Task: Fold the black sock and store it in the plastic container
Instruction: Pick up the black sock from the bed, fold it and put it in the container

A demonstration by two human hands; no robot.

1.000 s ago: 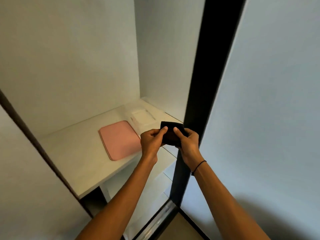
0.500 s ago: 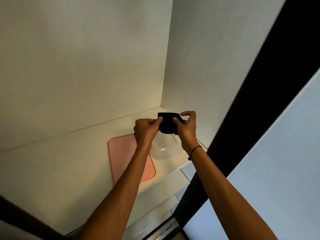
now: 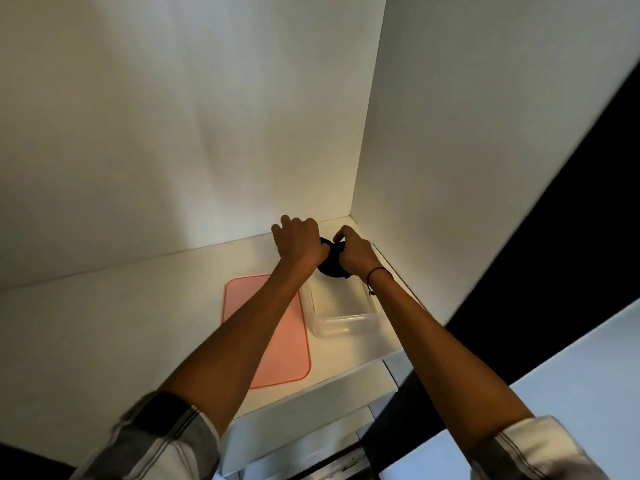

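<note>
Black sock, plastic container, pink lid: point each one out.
black sock (image 3: pixel 330 266): head view, dark bundle showing between the hands.
plastic container (image 3: pixel 346 326): head view, clear near wall.
pink lid (image 3: pixel 277 355): head view, flat surface beside the forearm.

Dim, warm light pools at shelf (image 3: pixel 145 306) back right corner; walls grey above. Forearms cast shadows on shelf. Slight softness overall, wide-angle stretching at edges, sleeves blurred at bottom.

Home closet: white shelf (image 3: pixel 104 323) in a walled alcove, dark door frame (image 3: pixel 554 209), pink lid (image 3: pixel 277 341), container (image 3: pixel 343 323).
</note>
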